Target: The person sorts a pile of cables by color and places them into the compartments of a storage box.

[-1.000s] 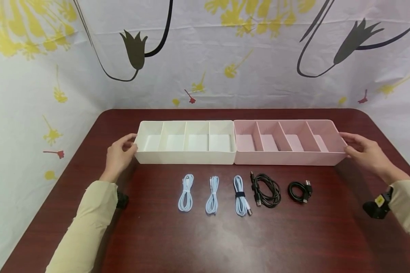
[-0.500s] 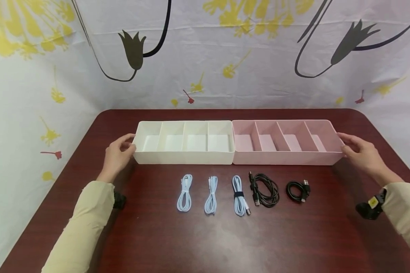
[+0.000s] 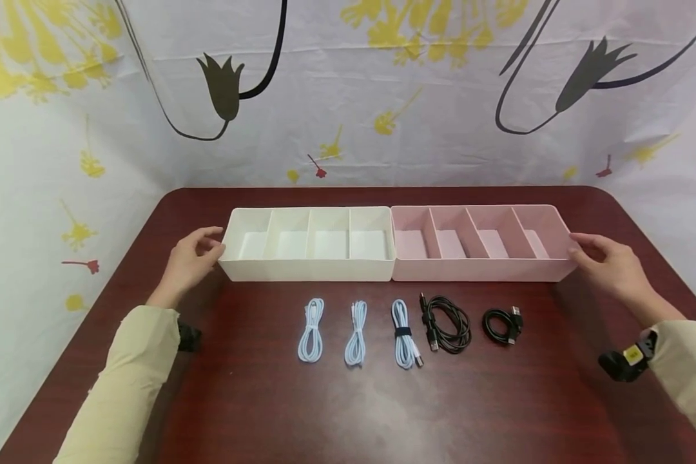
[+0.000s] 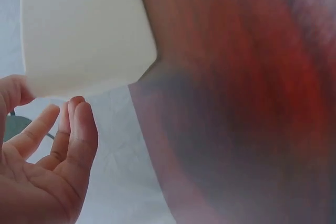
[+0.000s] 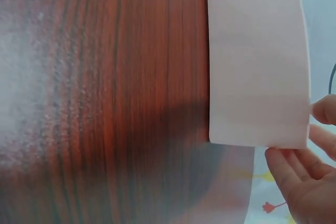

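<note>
Two four-part organizer boxes, one white and one pink, stand end to end near the back of the table. My left hand is at the white box's outer end, its thumb and relaxed fingers at the wall. In the left wrist view, the thumb tip meets the rim and the other fingers stand below the box. My right hand is at the pink box's outer end, thumb and fingertips right at its corner in the right wrist view. Neither hand's fingers wrap round a box. All compartments look bare.
In front of the boxes lies a row of coiled cables: a pale blue one, a second pale blue one, a third with a black strap, a long black one and a small black one. A patterned cloth hangs behind the table.
The whole head view drifts slightly to the left. My left wrist has shifted a little outward. Boxes and cables keep their places relative to each other.
</note>
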Tool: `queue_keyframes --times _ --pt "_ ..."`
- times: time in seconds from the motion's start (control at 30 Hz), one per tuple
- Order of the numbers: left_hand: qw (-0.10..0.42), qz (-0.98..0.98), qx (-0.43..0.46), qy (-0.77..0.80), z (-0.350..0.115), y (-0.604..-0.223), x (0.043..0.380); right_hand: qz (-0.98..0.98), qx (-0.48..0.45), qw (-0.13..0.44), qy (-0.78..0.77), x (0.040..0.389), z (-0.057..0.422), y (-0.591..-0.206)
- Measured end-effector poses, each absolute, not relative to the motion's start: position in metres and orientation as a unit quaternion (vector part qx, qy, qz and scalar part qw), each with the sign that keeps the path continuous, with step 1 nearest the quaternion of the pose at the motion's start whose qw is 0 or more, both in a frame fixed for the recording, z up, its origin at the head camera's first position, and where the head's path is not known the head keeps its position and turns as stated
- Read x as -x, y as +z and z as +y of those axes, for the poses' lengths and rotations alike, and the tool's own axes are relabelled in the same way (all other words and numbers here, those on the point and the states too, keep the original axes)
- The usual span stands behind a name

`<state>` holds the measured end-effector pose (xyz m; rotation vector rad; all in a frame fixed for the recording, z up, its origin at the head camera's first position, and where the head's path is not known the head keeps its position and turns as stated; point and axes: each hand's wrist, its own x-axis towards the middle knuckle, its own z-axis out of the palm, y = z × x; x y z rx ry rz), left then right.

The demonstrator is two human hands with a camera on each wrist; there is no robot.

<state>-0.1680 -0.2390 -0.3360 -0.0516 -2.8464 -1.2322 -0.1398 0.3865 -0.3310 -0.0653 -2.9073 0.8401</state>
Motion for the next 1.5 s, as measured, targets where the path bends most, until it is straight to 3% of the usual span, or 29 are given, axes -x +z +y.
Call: queue_keyframes --times 0.2,0.4,0.53,1.0,1.5 --pt "-0.014 -0.910 0.021 -0.415 -0.245 -0.330 0.173 -0.959 0.010 0.054 0.280 0.133 0.388 -0.334" --pt "-0.044 -0.901 0.019 -0.431 -0.246 -0.331 0.180 -0.954 0.014 0.106 0.279 0.146 0.441 -0.392" --pt "-0.048 -0.904 0.020 -0.425 -0.246 -0.332 0.183 -0.947 0.006 0.114 0.300 0.144 0.451 -0.405" --pt "-0.066 -0.899 0.019 -0.432 -0.249 -0.334 0.189 -0.907 -0.024 0.097 0.410 0.112 0.427 -0.398" --pt "-0.074 -0.895 0.028 -0.439 -0.250 -0.336 0.194 -0.885 -0.034 0.065 0.459 0.075 0.347 -0.348"
